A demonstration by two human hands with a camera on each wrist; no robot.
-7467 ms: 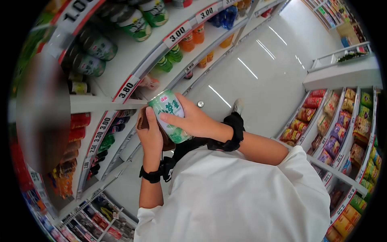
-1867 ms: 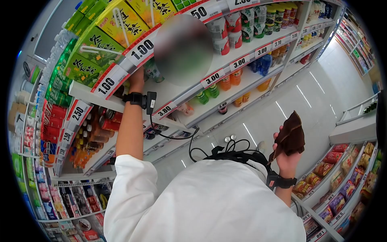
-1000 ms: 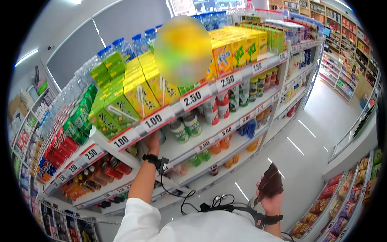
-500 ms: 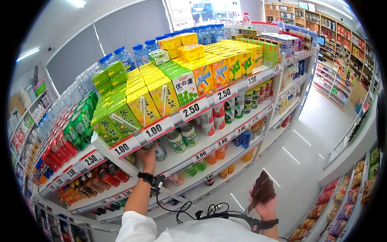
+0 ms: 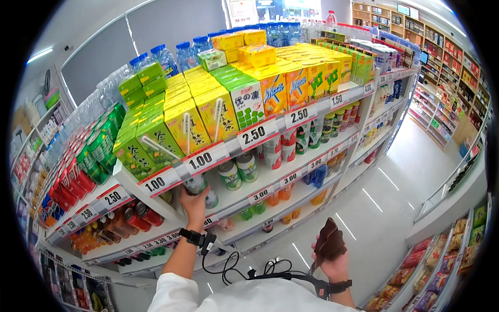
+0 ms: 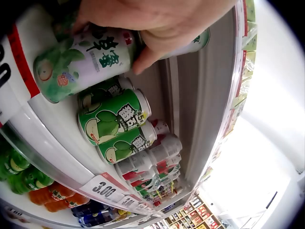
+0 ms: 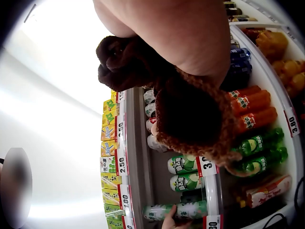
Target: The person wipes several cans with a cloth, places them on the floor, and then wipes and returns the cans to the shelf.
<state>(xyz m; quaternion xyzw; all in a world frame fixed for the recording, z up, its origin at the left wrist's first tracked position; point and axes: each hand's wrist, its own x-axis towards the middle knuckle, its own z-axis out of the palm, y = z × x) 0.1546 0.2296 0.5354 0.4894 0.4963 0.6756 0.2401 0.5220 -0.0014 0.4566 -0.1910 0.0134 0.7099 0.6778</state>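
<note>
My left hand point(image 5: 193, 204) reaches under the top shelf and grips a pale green-and-white drink can point(image 5: 195, 184) at the shelf front. This can stands on a matching can point(image 5: 211, 199); in the left wrist view my thumb lies near where the upper can point(image 6: 193, 44) meets the lower can point(image 6: 88, 67). Two green-and-white cans point(image 5: 229, 175) stand to the right. My right hand point(image 5: 333, 268) holds a folded dark brown cloth point(image 5: 330, 242) away from the shelf, over the aisle. In the right wrist view the fuzzy cloth point(image 7: 128, 64) hangs from that hand, partly hiding the shelf.
Juice cartons point(image 5: 187, 122) line the top shelf's edge, above the left hand. Red cans point(image 5: 150, 213) fill the shelf on the left. Snack packs point(image 5: 410, 260) sit in a rack at right. Black cables point(image 5: 228, 268) loop near the waist.
Earlier both hands held a can with the cloth; now the left grips a can on the shelf and the right keeps the cloth. Since half a second ago, the upper can shows more.
</note>
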